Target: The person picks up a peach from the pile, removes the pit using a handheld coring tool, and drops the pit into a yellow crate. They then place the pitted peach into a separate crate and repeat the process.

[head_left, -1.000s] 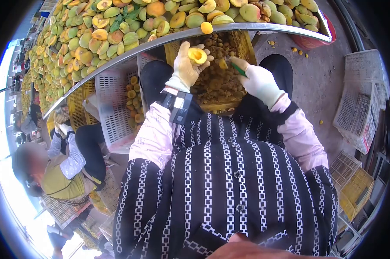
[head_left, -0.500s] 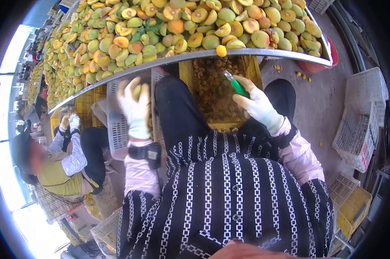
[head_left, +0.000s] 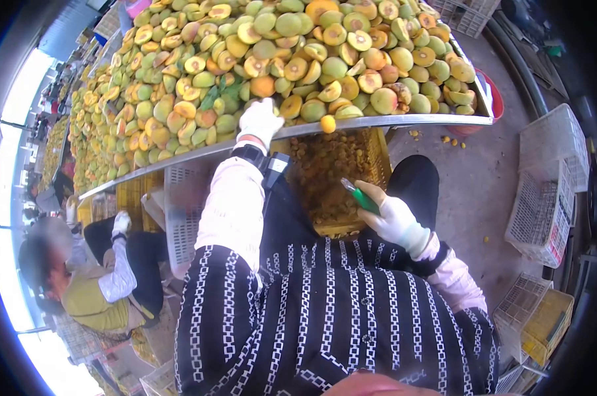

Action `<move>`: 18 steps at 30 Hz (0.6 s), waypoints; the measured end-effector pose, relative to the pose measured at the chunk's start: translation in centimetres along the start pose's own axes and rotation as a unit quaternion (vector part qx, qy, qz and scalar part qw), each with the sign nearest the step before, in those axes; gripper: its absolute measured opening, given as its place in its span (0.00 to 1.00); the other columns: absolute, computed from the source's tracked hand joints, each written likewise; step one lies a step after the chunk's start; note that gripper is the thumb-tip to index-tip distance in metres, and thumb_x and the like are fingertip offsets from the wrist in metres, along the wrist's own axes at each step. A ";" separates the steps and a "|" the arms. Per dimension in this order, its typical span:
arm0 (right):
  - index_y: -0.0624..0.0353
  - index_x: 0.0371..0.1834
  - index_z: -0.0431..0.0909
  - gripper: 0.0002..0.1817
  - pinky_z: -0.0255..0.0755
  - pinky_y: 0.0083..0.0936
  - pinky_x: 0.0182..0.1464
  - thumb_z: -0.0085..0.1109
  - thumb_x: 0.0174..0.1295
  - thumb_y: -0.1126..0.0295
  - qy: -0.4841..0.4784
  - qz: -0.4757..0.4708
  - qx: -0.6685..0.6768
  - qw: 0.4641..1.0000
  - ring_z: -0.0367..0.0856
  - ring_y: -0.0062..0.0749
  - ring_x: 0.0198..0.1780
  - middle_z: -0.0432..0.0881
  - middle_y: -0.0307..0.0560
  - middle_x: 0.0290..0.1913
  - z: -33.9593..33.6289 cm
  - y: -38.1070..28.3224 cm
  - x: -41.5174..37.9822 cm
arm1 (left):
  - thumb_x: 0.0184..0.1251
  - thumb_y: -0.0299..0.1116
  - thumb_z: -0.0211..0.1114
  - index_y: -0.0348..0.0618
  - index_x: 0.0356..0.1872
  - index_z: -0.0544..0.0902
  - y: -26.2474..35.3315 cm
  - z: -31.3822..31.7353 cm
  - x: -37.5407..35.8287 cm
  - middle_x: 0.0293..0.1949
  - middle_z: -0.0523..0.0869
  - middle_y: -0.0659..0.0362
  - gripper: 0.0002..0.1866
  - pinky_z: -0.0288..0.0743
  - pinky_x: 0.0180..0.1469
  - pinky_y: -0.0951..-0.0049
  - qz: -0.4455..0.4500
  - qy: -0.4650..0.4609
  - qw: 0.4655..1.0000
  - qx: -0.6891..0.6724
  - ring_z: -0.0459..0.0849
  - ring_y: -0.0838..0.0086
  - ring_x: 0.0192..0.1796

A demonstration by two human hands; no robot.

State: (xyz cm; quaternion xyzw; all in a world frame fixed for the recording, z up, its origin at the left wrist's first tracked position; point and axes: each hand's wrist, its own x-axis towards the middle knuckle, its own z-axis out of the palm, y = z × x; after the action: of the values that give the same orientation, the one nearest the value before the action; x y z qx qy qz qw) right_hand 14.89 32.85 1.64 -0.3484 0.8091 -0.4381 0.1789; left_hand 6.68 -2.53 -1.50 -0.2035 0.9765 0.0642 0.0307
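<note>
My left hand (head_left: 261,122), in a white glove, reaches over the metal rim (head_left: 351,123) of a table heaped with peaches, many of them halved. It touches the pile just below an orange peach (head_left: 262,86). Its fingers point away from me and are mostly hidden, so their grip does not show. My right hand (head_left: 394,218), gloved too, is closed around the green handle of a small metal-tipped pitting tool (head_left: 364,198). The tool points up and left, above a yellow crate (head_left: 379,155) of brown pits and scraps between my knees.
A small yellow-orange fruit (head_left: 328,123) sits at the rim. A white crate (head_left: 179,228) stands to my left, near a seated co-worker (head_left: 103,297). Right of me are stacked white crates (head_left: 542,204), a red bucket (head_left: 495,99) and scraps on the floor.
My left hand has moved up and right from above the white crate to the pile; a greenish fruit seen at its palm earlier no longer shows. My right hand stays lower, holding the tool.
</note>
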 end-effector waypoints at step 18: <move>0.48 0.65 0.70 0.27 0.77 0.35 0.37 0.62 0.60 0.67 0.073 -0.188 0.006 0.979 0.83 0.47 0.34 0.82 0.50 0.36 2.2 -5.1 2.7 | 0.61 0.44 0.68 0.26 0.53 0.75 2.3 -1.5 -14.8 0.53 0.80 0.44 0.30 0.79 0.55 0.64 0.067 -0.154 -0.031 -0.985 0.78 0.55 0.58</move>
State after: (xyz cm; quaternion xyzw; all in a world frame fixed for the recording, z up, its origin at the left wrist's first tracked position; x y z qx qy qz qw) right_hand 16.37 27.73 4.74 -0.4607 0.7374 -0.4927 0.0358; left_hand 19.24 5.21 1.49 -0.0513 0.0845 -0.9935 0.0559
